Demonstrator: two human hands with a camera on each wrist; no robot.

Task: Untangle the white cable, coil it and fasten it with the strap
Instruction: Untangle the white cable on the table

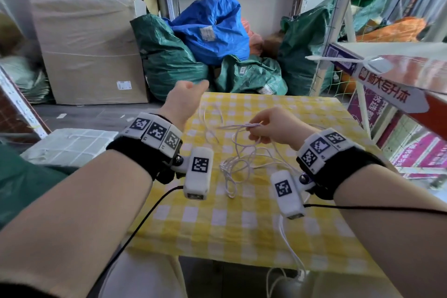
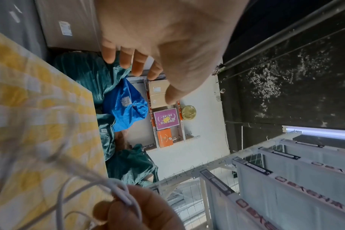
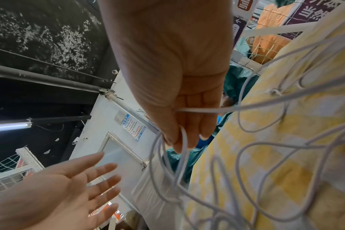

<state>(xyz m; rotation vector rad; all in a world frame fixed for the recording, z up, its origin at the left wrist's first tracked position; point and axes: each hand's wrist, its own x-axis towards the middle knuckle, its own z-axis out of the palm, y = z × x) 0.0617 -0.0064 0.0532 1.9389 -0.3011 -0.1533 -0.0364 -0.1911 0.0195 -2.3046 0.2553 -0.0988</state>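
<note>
While the right hand (image 1: 268, 128) is pinching a few gathered strands of the white cable (image 1: 238, 159) between thumb and curled fingers, it is lifting them clear of the bench (image 1: 242, 230), likely so that the loose loops can hang and show where they cross. Most of the cable is lying in a loose tangle on the yellow checked cloth between the two wrists, with one run trailing off the near edge of the bench toward the floor. The left hand (image 1: 186, 97) is hovering above the far left corner of the bench, holding nothing, its fingers spread and relaxed, probably being kept free to catch a strand and draw it out of the knot.

From the head camera the left hand is showing only its back, so the fingers are hard to read there; the right wrist camera is showing that left hand (image 3: 69, 186) palm-up with fingers splayed and apart from the cable. That same view is also revealing the grip itself: a straight strand is passing across the right hand's fingers (image 3: 189, 121) while a loop is hanging below them. The left wrist camera is adding a near, blurred look at the pinch. No strap is clearly visible in any view; I cannot tell where it is.
</note>
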